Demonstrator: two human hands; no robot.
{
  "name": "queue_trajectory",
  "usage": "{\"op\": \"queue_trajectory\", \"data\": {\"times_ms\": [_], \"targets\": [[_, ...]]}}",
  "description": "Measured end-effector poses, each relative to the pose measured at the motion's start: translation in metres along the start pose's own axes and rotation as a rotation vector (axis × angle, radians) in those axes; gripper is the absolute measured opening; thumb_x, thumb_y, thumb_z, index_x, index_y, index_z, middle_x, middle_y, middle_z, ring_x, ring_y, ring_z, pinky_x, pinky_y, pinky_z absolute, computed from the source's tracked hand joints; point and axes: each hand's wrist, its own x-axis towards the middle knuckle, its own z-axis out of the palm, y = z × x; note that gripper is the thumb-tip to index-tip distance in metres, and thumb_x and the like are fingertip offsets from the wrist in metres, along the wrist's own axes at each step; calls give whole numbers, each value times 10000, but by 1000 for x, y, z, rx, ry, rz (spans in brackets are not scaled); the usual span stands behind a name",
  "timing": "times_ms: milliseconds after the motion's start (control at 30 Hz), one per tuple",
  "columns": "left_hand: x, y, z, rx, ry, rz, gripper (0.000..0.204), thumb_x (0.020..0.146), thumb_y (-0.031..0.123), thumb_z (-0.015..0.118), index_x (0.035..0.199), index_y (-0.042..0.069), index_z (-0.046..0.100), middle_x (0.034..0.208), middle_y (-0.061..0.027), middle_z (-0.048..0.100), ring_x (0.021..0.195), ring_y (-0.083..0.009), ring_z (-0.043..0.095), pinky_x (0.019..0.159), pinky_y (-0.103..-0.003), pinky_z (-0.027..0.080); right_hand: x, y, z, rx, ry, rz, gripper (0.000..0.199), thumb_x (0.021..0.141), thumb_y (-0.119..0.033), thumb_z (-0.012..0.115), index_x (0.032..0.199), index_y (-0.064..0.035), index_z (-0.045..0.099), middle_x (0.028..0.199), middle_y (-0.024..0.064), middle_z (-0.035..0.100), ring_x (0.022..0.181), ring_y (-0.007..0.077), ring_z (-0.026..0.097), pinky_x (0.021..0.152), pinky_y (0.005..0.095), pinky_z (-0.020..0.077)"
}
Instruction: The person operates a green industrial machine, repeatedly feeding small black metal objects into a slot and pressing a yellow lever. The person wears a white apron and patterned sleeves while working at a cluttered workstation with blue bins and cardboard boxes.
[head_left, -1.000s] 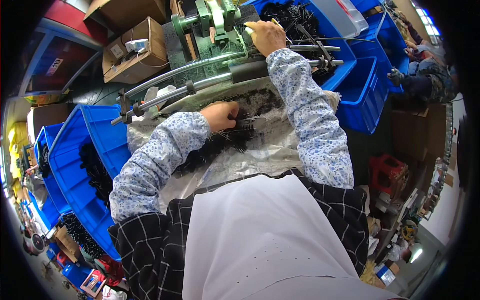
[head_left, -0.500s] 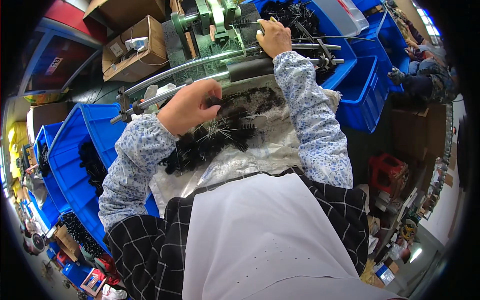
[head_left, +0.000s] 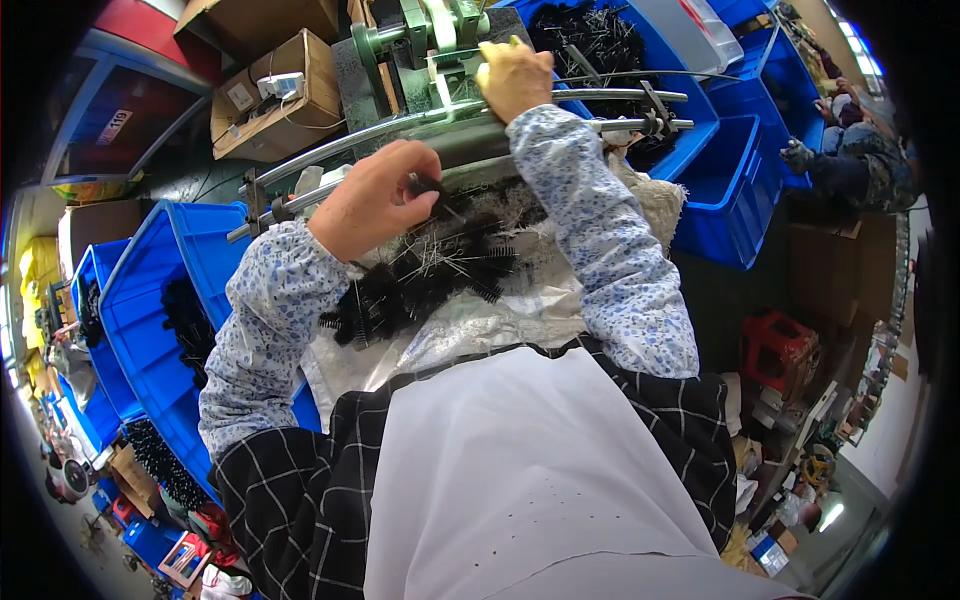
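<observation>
Lifted above the lap, the left hand (head_left: pixel 372 205) is curled, its grip closed on a few small black brushes (head_left: pixel 425 186) pinched between thumb and fingertips. The right hand (head_left: pixel 515 78) is stretched forward to the green machine (head_left: pixel 432 25), its grip closed there, though on what cannot be told. A heap of bristly black brushes with thin wire stems (head_left: pixel 425 270) is spread on a crinkled silvery sheet (head_left: pixel 480 320) just below the left hand. Curved metal rails (head_left: pixel 350 150) are seen between the heap and the machine. Blue plastic bins (head_left: pixel 150 300) are stacked at the left side.
</observation>
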Motion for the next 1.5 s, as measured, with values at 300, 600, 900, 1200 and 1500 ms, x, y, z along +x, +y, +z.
{"op": "queue_trajectory", "data": {"times_ms": [300,600,900,1200,1500], "targets": [[15,-12,4,-57,98,80,235,829,48,601,1042,20,507,981,-50,561,901,-137,587,816,-278,473,24,104,12,76,-17,1,241,835,-278,516,1001,-176,658,953,90,647,896,285,614,789,404,481],[36,-15,25,-51,219,194,229,830,43,607,1036,26,507,1004,-59,561,894,-156,610,795,-286,498,9,106,-69,94,204,213,408,812,-267,574,1185,-107,527,1070,176,587,989,276,579,862,370,444],[44,-10,52,-11,455,266,302,803,-8,580,1085,20,477,1048,-96,518,762,-170,616,679,-274,500,-78,11,-79,803,-252,10,318,859,-295,566,1104,-92,577,915,172,642,793,303,630,704,386,504],[29,-71,104,638,-268,-150,379,813,151,585,1157,62,456,1138,-175,482,924,-362,578,788,-445,472,-13,35,-15,48,65,-23,217,811,-104,537,985,-157,655,811,73,643,765,233,633,673,365,511],[33,-50,86,553,-386,-115,325,771,144,579,1069,50,490,924,-177,598,886,-344,589,752,-432,475,4,32,0,19,-20,-25,263,796,-132,556,1031,-192,656,872,80,648,827,246,629,737,380,511]]}}
